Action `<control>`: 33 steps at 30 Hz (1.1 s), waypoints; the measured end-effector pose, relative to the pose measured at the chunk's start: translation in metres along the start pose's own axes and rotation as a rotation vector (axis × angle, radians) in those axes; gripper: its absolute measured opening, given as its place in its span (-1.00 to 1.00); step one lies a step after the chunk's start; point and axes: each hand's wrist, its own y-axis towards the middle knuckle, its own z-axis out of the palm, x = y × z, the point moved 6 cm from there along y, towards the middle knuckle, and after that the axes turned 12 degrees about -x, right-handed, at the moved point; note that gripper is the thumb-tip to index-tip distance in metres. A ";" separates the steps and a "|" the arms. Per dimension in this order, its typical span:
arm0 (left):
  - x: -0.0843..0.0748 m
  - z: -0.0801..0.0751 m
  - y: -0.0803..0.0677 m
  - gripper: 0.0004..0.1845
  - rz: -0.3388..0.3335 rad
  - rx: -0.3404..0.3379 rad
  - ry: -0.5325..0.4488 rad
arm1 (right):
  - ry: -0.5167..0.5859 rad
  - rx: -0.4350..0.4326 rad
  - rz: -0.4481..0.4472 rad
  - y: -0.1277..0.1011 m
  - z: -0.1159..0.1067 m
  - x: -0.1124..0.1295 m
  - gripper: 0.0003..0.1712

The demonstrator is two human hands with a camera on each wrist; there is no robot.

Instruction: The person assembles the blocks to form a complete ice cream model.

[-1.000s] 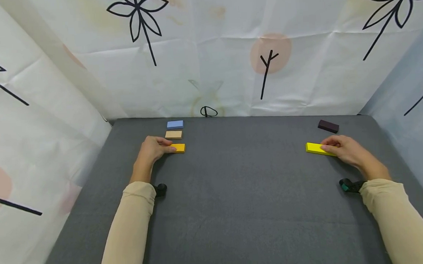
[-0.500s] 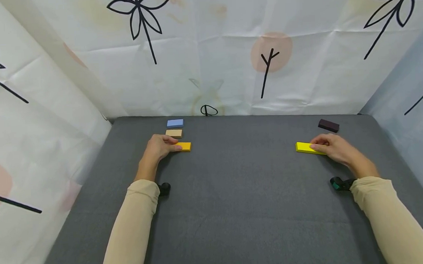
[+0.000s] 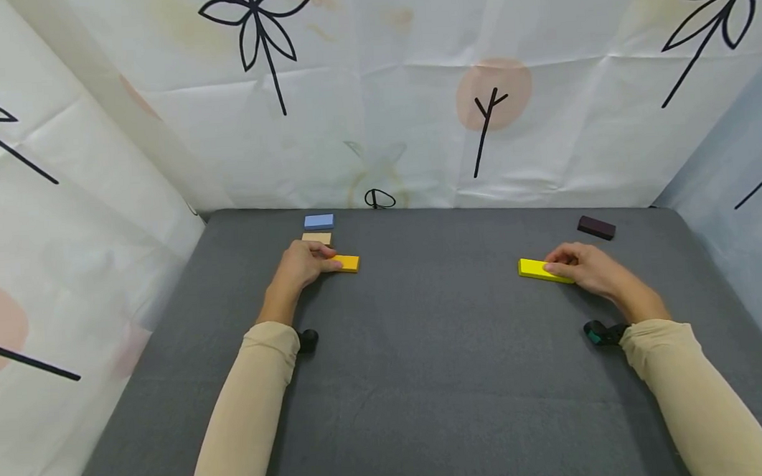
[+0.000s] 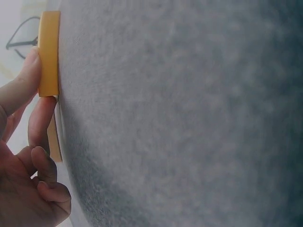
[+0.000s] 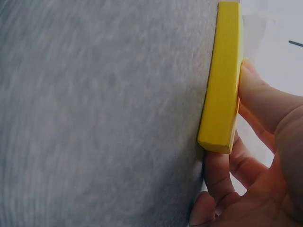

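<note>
On the grey felt table, my left hand holds a small orange block at its left end. In the left wrist view the index finger lies along the top of the orange block and the thumb touches its near end; the other fingers of that hand are curled. My right hand grips a longer yellow block lying flat on the table. In the right wrist view fingers rest on top of the yellow block and the thumb is at its near end.
A tan block and a blue block lie in a row behind the left hand. A dark brown block sits at the back right. White printed cloth walls close in the table on three sides.
Both hands have slid their blocks inward along the table: the orange block moved right, away from the tan one, and the yellow block moved left.
</note>
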 end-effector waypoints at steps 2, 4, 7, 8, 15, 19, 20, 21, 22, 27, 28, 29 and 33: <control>-0.004 0.003 0.000 -0.66 0.018 0.004 0.017 | -0.002 0.001 -0.002 0.000 0.001 0.002 -0.60; -0.007 0.005 -0.001 -0.66 0.028 0.006 0.034 | -0.002 0.003 -0.004 0.001 0.003 0.005 -0.62; -0.011 0.007 -0.001 -0.66 0.030 0.004 0.061 | 0.001 0.013 -0.002 0.001 0.007 0.008 -0.62; -0.012 0.008 -0.001 -0.66 0.029 0.006 0.068 | 0.002 0.018 0.001 0.001 0.008 0.008 -0.61; -0.016 0.017 -0.001 -0.67 0.023 0.018 0.092 | 0.002 0.035 0.008 0.001 0.014 0.017 -0.57; -0.017 0.019 -0.001 -0.67 0.020 0.013 0.099 | 0.012 0.047 0.000 0.002 0.019 0.026 -0.57; -0.017 0.019 -0.001 -0.67 0.020 0.010 0.100 | 0.015 0.051 0.001 0.003 0.021 0.027 -0.56; -0.018 0.019 -0.001 -0.67 0.017 0.010 0.097 | 0.015 0.054 0.000 0.003 0.022 0.029 -0.56; -0.019 0.020 0.000 -0.66 0.015 0.008 0.091 | 0.017 0.056 0.000 0.004 0.024 0.030 -0.56; -0.027 0.023 -0.001 -0.64 0.050 -0.009 0.075 | 0.021 0.064 -0.003 0.006 0.027 0.035 -0.55; -0.028 0.025 -0.001 -0.64 0.062 -0.014 0.077 | 0.021 0.065 -0.003 0.006 0.028 0.036 -0.55; -0.030 0.026 -0.001 -0.63 0.073 -0.016 0.082 | 0.020 0.064 -0.004 0.006 0.028 0.037 -0.54; -0.034 0.031 -0.002 -0.65 0.069 -0.007 0.068 | 0.021 0.067 -0.008 0.006 0.031 0.043 -0.54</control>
